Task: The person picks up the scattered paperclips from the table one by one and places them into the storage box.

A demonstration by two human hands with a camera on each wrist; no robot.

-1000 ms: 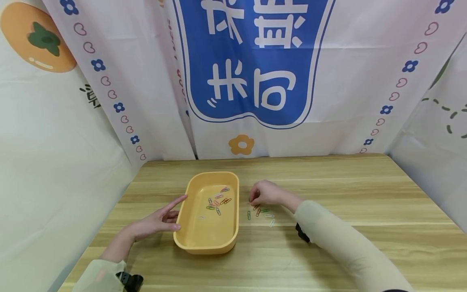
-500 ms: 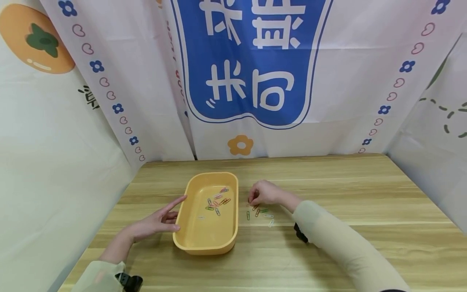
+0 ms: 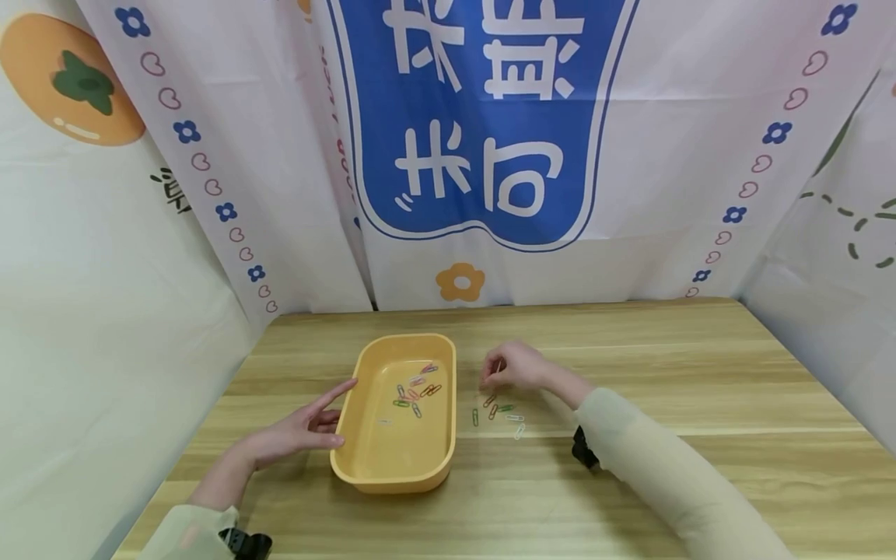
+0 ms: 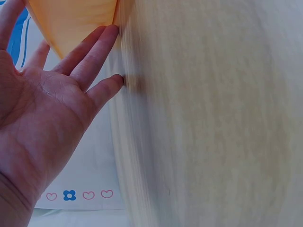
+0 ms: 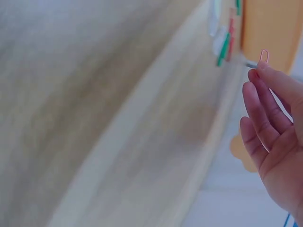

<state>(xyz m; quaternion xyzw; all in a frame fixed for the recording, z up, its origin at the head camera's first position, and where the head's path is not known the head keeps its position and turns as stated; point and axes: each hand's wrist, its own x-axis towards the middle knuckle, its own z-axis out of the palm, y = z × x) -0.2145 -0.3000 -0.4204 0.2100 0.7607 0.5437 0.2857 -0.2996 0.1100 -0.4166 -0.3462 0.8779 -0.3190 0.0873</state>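
- At the lower left, the bare left hand (image 3: 297,432) lies with thumb and fingers spread, touching the left side of a yellow, rounded-rectangular tray (image 3: 402,459).
- At centre, small multicoloured looped paper clips (image 3: 431,390) lie inside it.
- Right of centre, loose green, red and white clips (image 3: 475,418) lie on the wood-grain table (image 3: 630,350).
- Just above those, the right hand (image 3: 516,365) pinches a thin pink looped clip (image 5: 264,55).
- Across the top hangs printed white cloth (image 3: 651,179).
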